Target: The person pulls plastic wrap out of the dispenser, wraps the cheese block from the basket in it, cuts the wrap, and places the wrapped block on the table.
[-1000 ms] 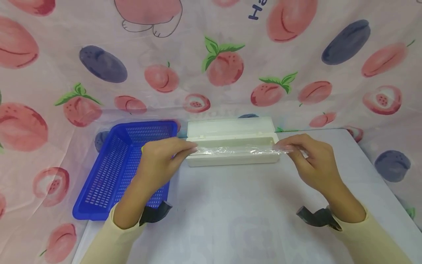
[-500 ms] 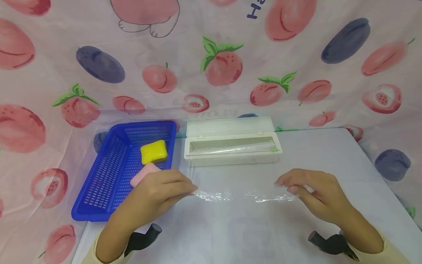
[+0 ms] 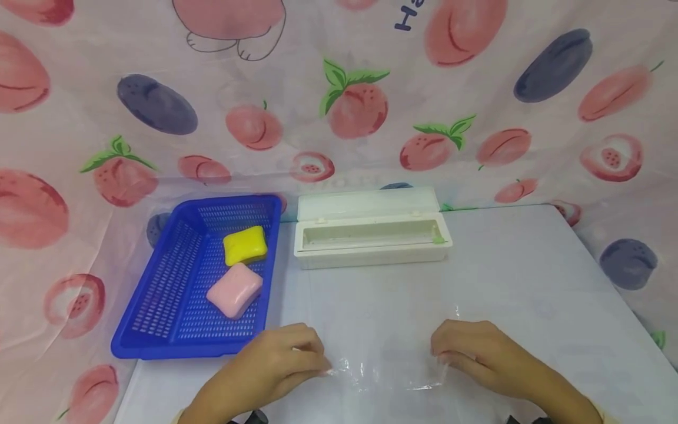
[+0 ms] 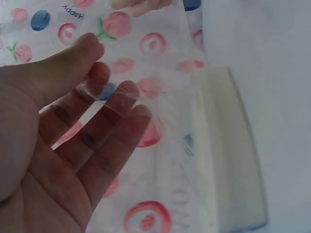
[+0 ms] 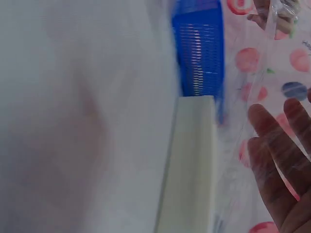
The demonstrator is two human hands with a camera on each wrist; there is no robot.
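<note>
A clear sheet of plastic wrap (image 3: 421, 387) stretches low over the near part of the table, seen mostly by its glints. My left hand (image 3: 286, 359) pinches one corner of its near edge between thumb and index finger; the left wrist view shows the film crossing those fingertips. On the other side my right hand (image 3: 487, 356) pinches the opposite corner, though the right wrist view cuts off its thumb. Behind both hands stands the white wrap dispenser box (image 3: 371, 257), its lid (image 3: 368, 203) raised, and the film runs back towards it.
Left of the dispenser, a blue plastic basket (image 3: 127, 338) holds a yellow bar of soap (image 3: 245, 245) and a pink bar of soap (image 3: 235, 290). The white tabletop (image 3: 535, 282) ends at a fruit-printed cloth (image 3: 371, 159) behind.
Both hands have come back from the dispenser towards the body and lower, drawing the plastic wrap out with them. The two bars of soap, earlier hidden behind the left arm, are now in sight.
</note>
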